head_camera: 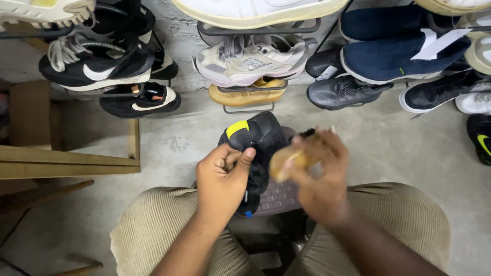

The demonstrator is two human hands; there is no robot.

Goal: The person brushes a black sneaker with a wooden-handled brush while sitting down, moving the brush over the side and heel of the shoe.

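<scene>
A black sneaker [260, 139] with a yellow patch near its heel is held between my knees, sole edge toward me. My left hand [223, 179] grips its side, thumb pressed on the upper. My right hand [319, 176] is closed around a wooden-handled brush [287, 162] and is blurred with motion against the shoe's right side. The brush bristles are mostly hidden by my fingers.
Metal wall racks [258, 29] carry many shoes: black-and-white sneakers [97, 64] at left, a grey sneaker [250, 60] in the middle, blue ones [404, 51] at right. A wooden frame [71, 163] stands at left on the concrete floor [399, 148]. My tan ribbed trousers [153, 230] fill the bottom.
</scene>
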